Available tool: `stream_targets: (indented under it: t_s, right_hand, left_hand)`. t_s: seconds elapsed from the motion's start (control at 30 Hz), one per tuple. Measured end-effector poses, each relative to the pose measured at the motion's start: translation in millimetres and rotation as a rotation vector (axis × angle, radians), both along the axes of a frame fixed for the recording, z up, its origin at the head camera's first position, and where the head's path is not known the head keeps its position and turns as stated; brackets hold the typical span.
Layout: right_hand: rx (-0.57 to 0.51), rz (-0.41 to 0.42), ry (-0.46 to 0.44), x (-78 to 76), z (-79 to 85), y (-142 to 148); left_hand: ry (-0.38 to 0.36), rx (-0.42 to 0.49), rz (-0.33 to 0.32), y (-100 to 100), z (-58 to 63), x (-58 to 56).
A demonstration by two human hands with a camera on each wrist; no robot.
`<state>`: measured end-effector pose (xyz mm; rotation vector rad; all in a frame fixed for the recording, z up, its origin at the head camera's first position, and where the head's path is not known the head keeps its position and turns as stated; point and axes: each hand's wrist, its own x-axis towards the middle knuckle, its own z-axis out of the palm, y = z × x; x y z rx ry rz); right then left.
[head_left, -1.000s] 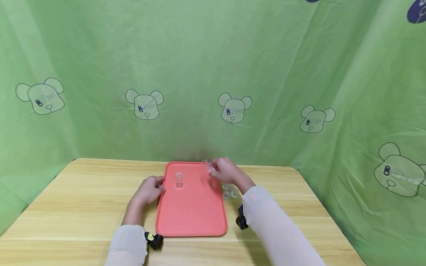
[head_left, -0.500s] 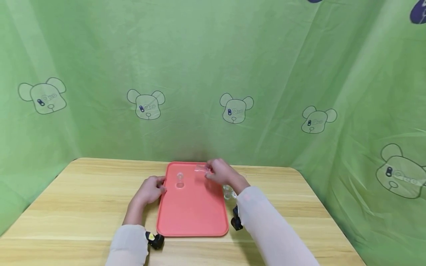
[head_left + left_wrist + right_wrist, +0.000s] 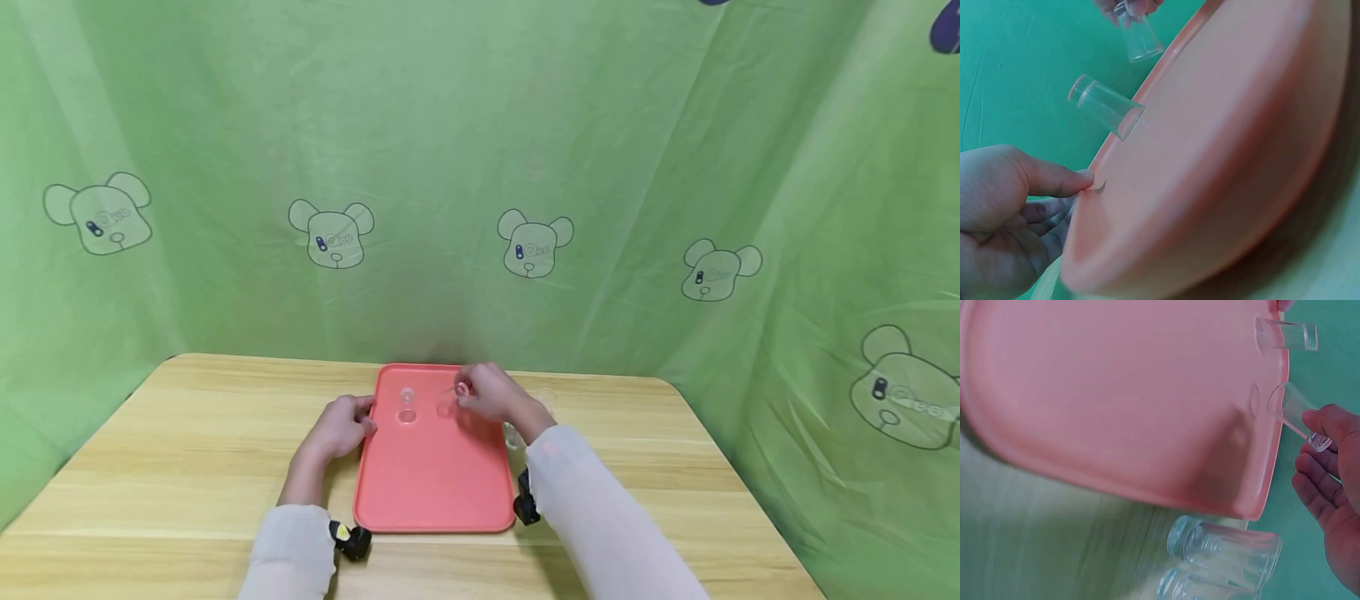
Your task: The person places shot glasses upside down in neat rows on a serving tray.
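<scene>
My left hand grips the left rim of a pink tray, thumb on top and fingers under the edge. My right hand is above the tray's far right part. Its thumb and fingers pinch a small clear shot glass by the thick base. This glass is tilted with its mouth toward the tray, just above the surface. Another clear shot glass stands upside down at the tray's far left. In the right wrist view, clear glasses stand upright beside the tray; my right arm partly hides them in the head view.
The tray lies on a light wooden table. A green cloth backdrop hangs behind the table and along its sides. A black wrist camera sits by the left sleeve, and another camera by the right one.
My right hand has moved left over the tray with the glass, and the glass has tipped mouth-down and lowered. The left hand and the tray have stayed in place.
</scene>
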<state>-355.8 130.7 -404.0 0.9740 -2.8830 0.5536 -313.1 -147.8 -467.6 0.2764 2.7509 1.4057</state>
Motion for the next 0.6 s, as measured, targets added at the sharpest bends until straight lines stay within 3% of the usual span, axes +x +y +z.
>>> stream_targets:
  t_s: [0.6]
  right_hand:
    - [-0.030, -0.011, -0.001, 4.6, -6.9, -18]
  left_hand:
    - [0.001, -0.001, 0.005, 0, -2.3, -1.9]
